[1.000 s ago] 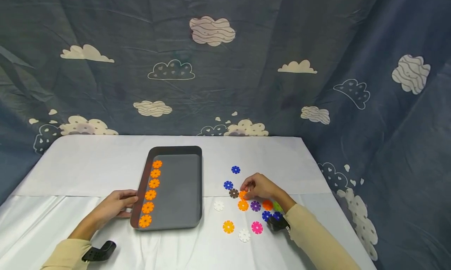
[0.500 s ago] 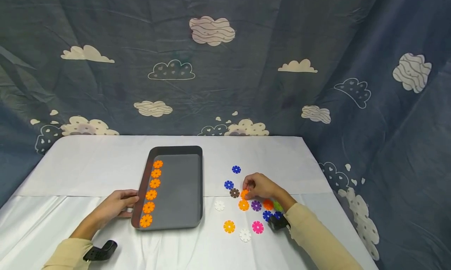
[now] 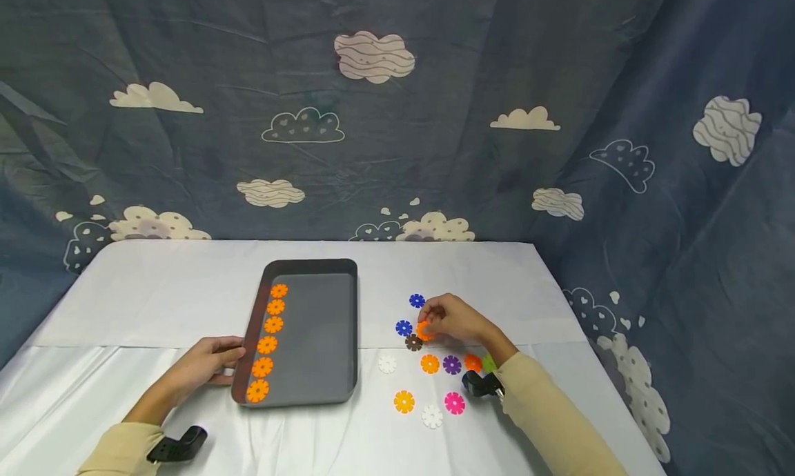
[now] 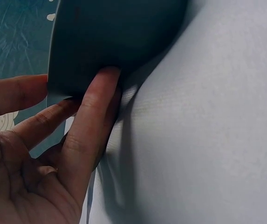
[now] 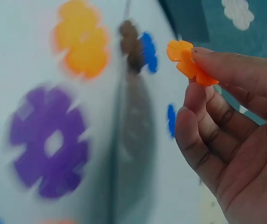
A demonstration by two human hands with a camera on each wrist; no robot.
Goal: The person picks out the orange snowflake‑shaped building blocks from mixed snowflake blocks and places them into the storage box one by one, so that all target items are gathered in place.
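My right hand (image 3: 458, 319) pinches an orange notched plastic disc (image 5: 185, 60) between thumb and fingertips, raised over the white cloth. Below it on the cloth lie a brown disc (image 3: 413, 342) and a blue disc (image 3: 404, 328). On the left, my left hand (image 3: 194, 367) grips the left wall of a dark grey baking tray (image 3: 313, 338). The left wrist view has the thumb at the rim and fingers (image 4: 92, 107) against the tray's outer side. Inside the tray, several orange discs (image 3: 267, 344) form a column along the left wall.
Scattered right of the tray are a purple disc (image 3: 452, 365), a pink disc (image 3: 455, 403), white discs (image 3: 431, 417) and several others. A green disc (image 3: 488, 363) sits partly under the right forearm. A dark cloud-print curtain (image 3: 397, 152) hangs behind the table.
My right hand has lifted the orange disc off the cloth and moved slightly away from me and to the left. My left hand and the tray stay in place.
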